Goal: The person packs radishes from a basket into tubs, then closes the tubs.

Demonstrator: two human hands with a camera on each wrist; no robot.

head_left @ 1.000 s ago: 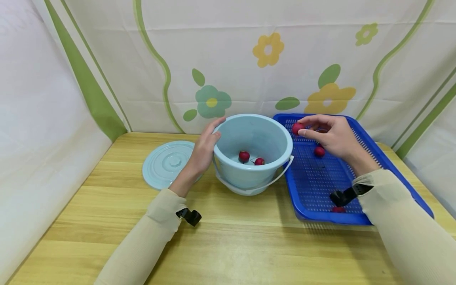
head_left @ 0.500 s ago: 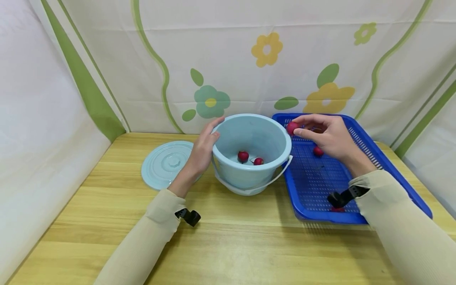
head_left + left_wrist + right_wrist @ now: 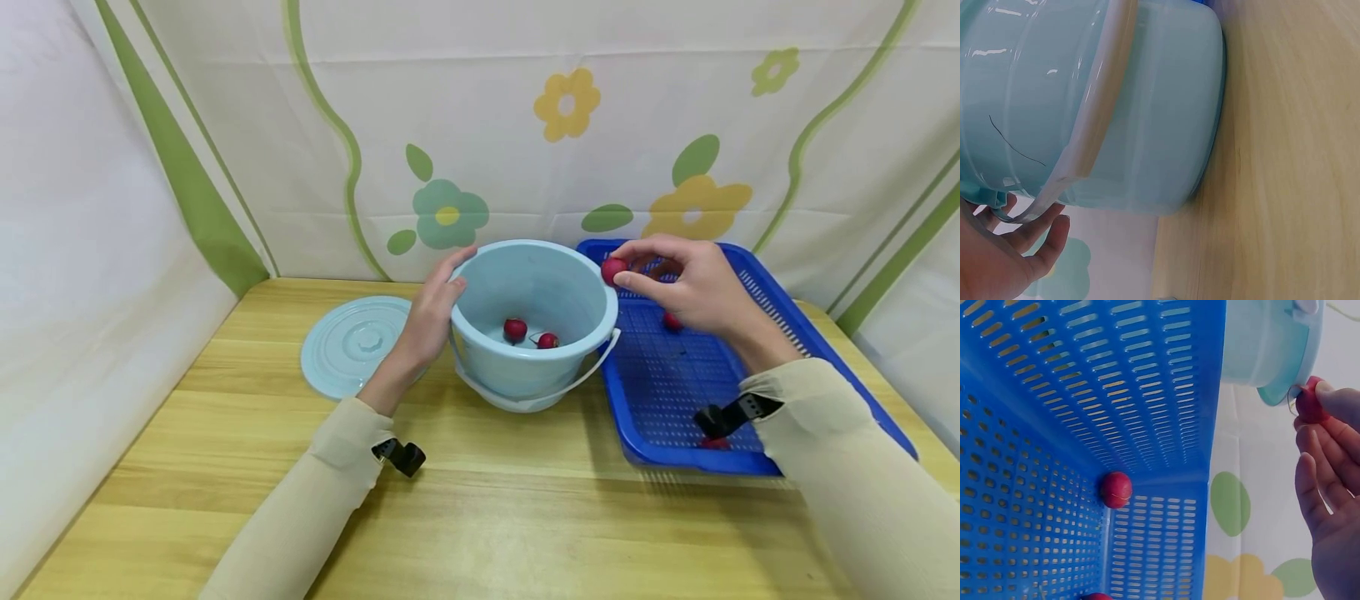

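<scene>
Since one second ago, your right hand (image 3: 693,287) has carried the radish (image 3: 612,269) a little to the left, and it is now just at the right rim of the bucket (image 3: 534,321), centre of the frame. Its grip is a pinch with the fingertips around the radish. Your left hand (image 3: 429,312) has not moved; it rests on the left rim, fingers nearly straight, holding nothing. Two radishes (image 3: 514,329) lie in the bucket. One more radish (image 3: 1115,489) lies in the tray (image 3: 678,392) at the right. At the left, the lid (image 3: 352,346) lies flat on the surface (image 3: 480,517).
</scene>
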